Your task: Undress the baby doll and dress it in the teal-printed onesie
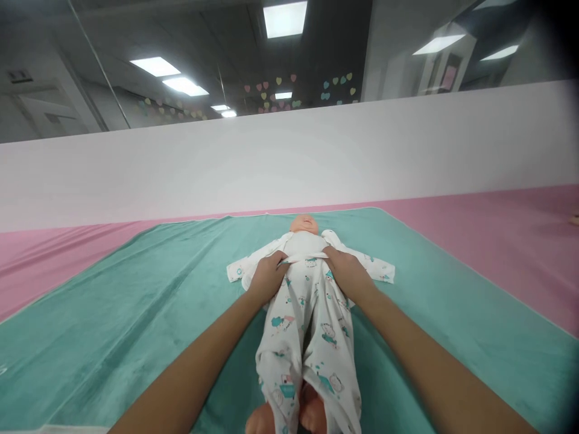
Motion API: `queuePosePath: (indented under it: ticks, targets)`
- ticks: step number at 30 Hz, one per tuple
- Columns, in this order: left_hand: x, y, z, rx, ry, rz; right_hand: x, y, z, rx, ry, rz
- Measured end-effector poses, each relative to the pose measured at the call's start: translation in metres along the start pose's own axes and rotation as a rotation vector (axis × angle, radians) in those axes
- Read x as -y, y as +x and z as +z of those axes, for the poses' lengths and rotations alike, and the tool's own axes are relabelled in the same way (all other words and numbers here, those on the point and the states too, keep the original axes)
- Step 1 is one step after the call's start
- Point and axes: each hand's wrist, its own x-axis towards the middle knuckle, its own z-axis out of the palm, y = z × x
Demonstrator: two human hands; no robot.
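A baby doll (304, 224) lies on its back on a teal blanket (136, 301), head away from me. It wears white printed trousers (312, 325) and an open white printed top (375, 268) spread out at both sides. My left hand (268, 276) grips the trousers' waistband at the doll's right hip, fingers curled over the fabric. On the other hip, my right hand (346, 271) is closed on the same waistband. The doll's bare feet (294, 416) stick out of the trouser legs at the bottom of the view.
The teal blanket lies over a pink surface (497, 235) that stretches left and right. A pale wall or partition (289, 157) rises behind it, with glass and ceiling lights above.
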Motion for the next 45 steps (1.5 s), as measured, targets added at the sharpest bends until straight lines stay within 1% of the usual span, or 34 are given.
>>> queuePosePath:
  ticks: [2,3,6,9,12,14,17,19,21,27,29,33,35,38,40,42,45]
  targets:
    - [0.005,-0.002,0.006,-0.051,-0.054,-0.020,-0.007,0.002,0.003,-0.039,0.094,-0.018]
    - [0.008,-0.003,0.009,-0.071,-0.080,-0.031,-0.010,0.003,0.005,-0.056,0.136,0.000]
    - [0.013,-0.008,0.012,-0.102,-0.128,-0.074,-0.017,0.004,0.012,-0.051,0.241,0.124]
    - [0.014,-0.011,0.010,-0.130,-0.128,-0.132,-0.021,0.005,0.017,-0.032,0.360,0.222]
    - [0.013,-0.013,0.004,-0.103,-0.147,-0.105,-0.021,0.004,0.018,-0.036,0.448,0.230]
    - [0.014,-0.013,0.001,-0.075,-0.178,-0.094,-0.023,0.003,0.017,-0.005,0.497,0.221]
    - [0.017,-0.013,-0.002,-0.067,-0.225,-0.152,-0.027,0.001,0.015,0.051,0.578,0.226]
    - [0.021,-0.012,-0.003,-0.063,-0.270,-0.180,-0.029,0.000,0.016,0.063,0.614,0.233]
    - [0.025,-0.010,-0.005,-0.046,-0.328,-0.193,-0.030,0.000,0.018,0.041,0.625,0.240]
    - [0.034,-0.003,-0.006,0.051,-0.491,-0.257,-0.022,-0.001,0.025,-0.088,0.606,0.239]
    - [0.034,-0.002,-0.005,0.015,-0.471,-0.252,-0.021,-0.002,0.024,-0.123,0.604,0.224]
    - [0.030,0.001,0.003,-0.131,-0.353,-0.204,-0.023,-0.001,0.027,-0.175,0.609,0.230]
    - [0.029,0.004,0.007,-0.142,-0.350,-0.191,-0.024,0.001,0.031,-0.207,0.594,0.251]
    - [0.032,0.007,0.011,-0.100,-0.406,-0.173,-0.026,0.003,0.037,-0.267,0.563,0.271]
    - [0.035,0.006,0.010,-0.068,-0.442,-0.175,-0.027,0.004,0.037,-0.268,0.580,0.284]
    - [0.037,0.002,0.006,-0.020,-0.493,-0.192,-0.029,0.003,0.034,-0.235,0.624,0.313]
    - [0.036,-0.005,-0.001,0.077,-0.658,-0.244,-0.034,0.001,0.027,-0.123,0.703,0.342]
